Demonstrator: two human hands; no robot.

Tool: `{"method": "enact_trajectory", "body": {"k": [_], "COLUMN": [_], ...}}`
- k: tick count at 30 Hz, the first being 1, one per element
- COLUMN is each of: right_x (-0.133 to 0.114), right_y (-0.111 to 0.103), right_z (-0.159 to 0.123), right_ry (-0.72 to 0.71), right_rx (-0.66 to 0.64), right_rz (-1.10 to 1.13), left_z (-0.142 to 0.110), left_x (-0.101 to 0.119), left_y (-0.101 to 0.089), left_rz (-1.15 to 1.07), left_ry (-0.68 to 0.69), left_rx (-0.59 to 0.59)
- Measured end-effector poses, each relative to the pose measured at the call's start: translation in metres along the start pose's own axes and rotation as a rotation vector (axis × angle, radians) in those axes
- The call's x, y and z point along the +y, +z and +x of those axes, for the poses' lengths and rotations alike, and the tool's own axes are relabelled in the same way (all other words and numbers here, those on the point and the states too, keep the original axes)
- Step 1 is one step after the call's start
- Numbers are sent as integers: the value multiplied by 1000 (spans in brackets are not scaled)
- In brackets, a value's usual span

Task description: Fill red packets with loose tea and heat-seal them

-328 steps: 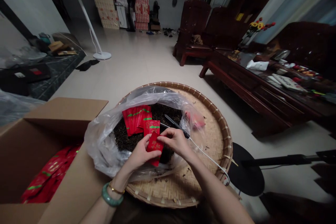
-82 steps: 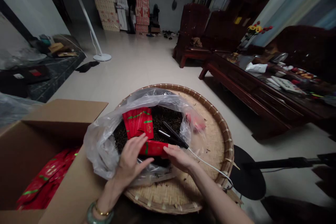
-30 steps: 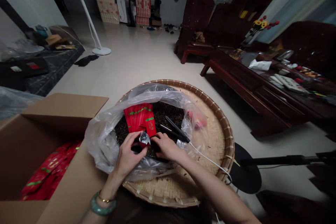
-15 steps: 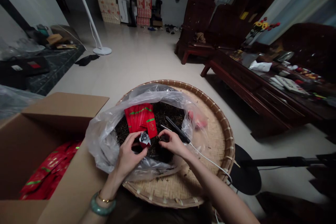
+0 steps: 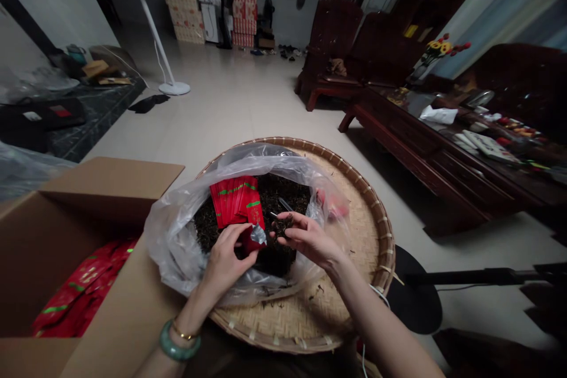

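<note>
A clear plastic bag [image 5: 177, 236] full of dark loose tea leaves [image 5: 287, 195] lies on a round woven bamboo tray [image 5: 354, 201]. A fan of empty red sachets [image 5: 234, 199] rests on the leaves. My left hand [image 5: 225, 263] is closed on an open red sachet [image 5: 252, 236] with a silvery inside. Just to its right, my right hand [image 5: 305, 236] pinches a clump of tea leaves [image 5: 282, 225] beside the sachet's mouth. A black sealing tool [image 5: 286, 205] shows partly behind my right fingers.
An open cardboard box [image 5: 88, 201] at my left holds filled red packets [image 5: 80, 295]. A dark wooden low table [image 5: 443, 153] with clutter runs along the right. A standing fan [image 5: 150, 18] and stacked cartons [image 5: 212, 6] stand far back. A black round stand base [image 5: 416, 301] sits right of the tray.
My right hand has lifted from the leaves with a pinch of tea and moved toward the sachet. My left hand has tilted the opened sachet up toward it.
</note>
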State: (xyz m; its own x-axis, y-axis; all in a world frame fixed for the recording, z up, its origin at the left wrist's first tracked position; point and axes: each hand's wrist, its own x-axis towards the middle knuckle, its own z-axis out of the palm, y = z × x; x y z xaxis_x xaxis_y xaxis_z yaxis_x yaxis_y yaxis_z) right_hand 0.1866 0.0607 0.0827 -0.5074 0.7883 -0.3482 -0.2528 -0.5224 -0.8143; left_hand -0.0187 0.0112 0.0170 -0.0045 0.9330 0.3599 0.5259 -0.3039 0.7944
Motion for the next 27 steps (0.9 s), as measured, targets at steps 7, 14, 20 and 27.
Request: {"method": "enact_trajectory", "body": {"k": [7,14,20,27], "right_x": [-27,-26,-18,-13], "right_y": [26,37,39,45], "right_z": [-10,-9,-11,-12], "right_ry": [-180,-375,-406,-436], "right_rx": [-88,-65,-36,-63], "right_rz": [-595,-1125,-1226,-1392], "left_z": [2,1,1,0], "left_x": [4,2,-1,0], "left_y": [6,5,6,6], "left_rz": [28,1,25,26], "left_ry": [19,3,11,-7], "left_rx": [-44,-51,-51,-64]}}
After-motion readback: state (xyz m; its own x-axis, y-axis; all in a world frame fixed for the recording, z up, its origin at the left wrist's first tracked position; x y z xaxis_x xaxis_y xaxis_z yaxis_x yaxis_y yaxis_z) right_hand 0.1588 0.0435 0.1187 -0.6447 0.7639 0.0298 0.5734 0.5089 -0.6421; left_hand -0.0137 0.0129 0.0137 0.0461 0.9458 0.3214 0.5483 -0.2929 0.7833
